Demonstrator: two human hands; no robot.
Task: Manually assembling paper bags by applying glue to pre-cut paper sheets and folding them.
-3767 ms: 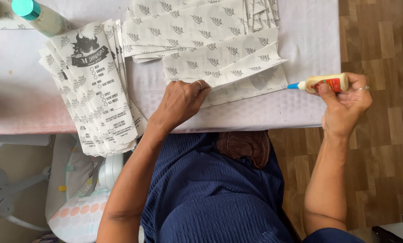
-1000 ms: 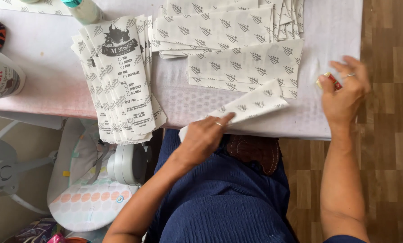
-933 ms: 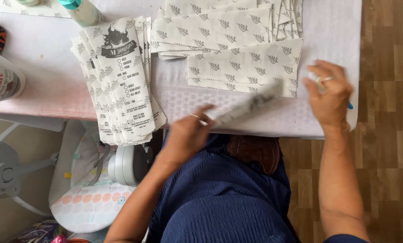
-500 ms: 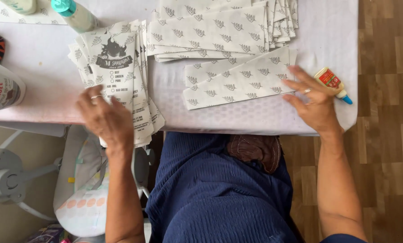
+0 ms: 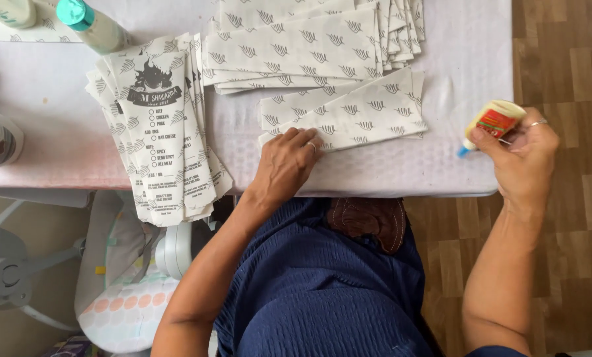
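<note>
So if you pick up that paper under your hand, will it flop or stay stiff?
Probably floppy: the paper sheet looks thin and lies flat under the left hand. It likely weighs very little and could slide easily on the smooth white table.

Two hands (image 5: 286, 165), one glue bottle (image 5: 493, 123), perhaps three paper stacks (image 5: 160, 125).

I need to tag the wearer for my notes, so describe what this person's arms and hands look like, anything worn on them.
Both forearms are bare, no sleeves showing below the elbow. The left hand wears a thin ring on one finger, and the right hand also wears a thin metal ring. No watch, bracelet or gloves are visible. The clothing is dark blue.
</note>
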